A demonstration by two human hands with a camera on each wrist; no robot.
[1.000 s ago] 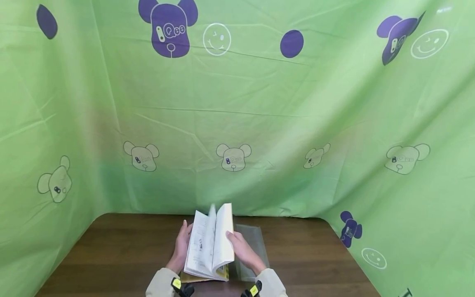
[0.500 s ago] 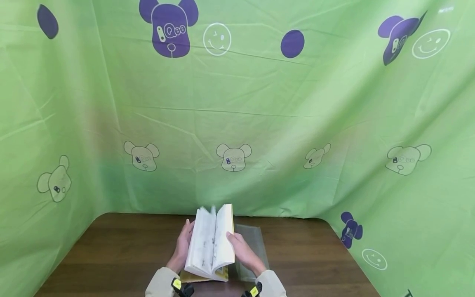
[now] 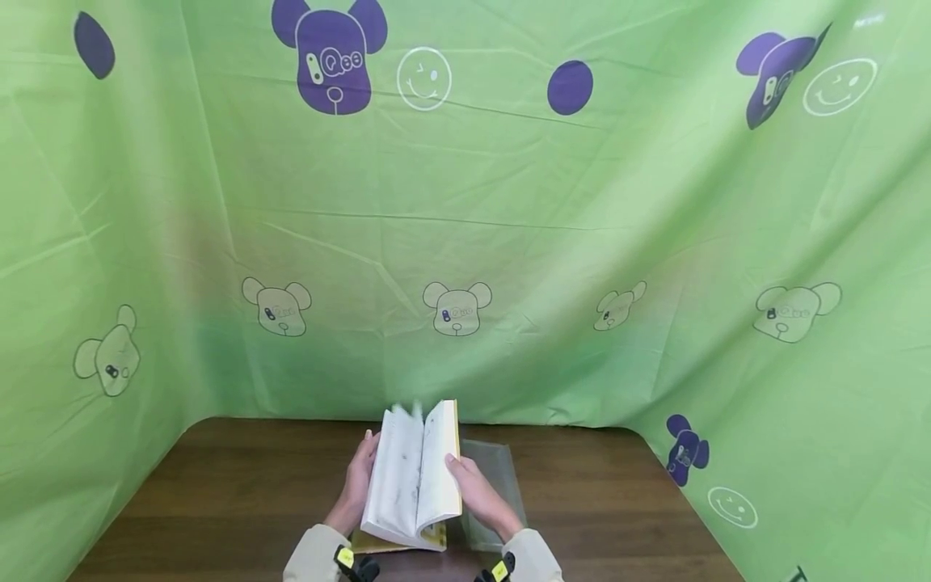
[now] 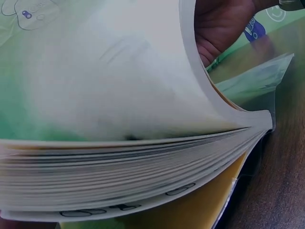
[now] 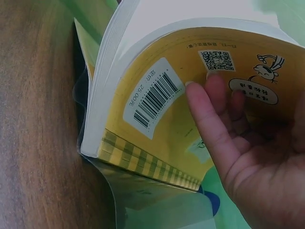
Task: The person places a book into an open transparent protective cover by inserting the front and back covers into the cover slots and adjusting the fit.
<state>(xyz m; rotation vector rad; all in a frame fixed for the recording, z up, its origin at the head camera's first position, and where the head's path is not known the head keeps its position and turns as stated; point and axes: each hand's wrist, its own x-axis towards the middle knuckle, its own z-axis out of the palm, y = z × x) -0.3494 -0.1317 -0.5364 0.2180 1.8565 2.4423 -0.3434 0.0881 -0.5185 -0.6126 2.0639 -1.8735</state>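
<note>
A thick paperback book [image 3: 398, 485] stands open and tilted between both hands, its pages blurred at the top edge. My left hand [image 3: 355, 485] holds it along the left side, fingers partly hidden behind it. On the other side my right hand [image 3: 476, 491] grips the curved right-hand pages, thumb on the front. The right wrist view shows that hand's fingers [image 5: 209, 119] against the yellow back cover [image 5: 183, 52], which has a barcode and a QR code. Fanned page edges [image 4: 95, 181] fill the left wrist view, above a yellow cover [image 4: 205, 200].
A clear plastic sheet [image 3: 502, 477] lies on the brown wooden table [image 3: 596, 501] to the right of the book, partly under the right arm. A green printed cloth [image 3: 509, 372] hangs behind the table and along both sides.
Pages have turned within the book: printed leaves on the left have given way to blurred ones, and the yellow edge at the right shows more. Both hands stay almost in place.
</note>
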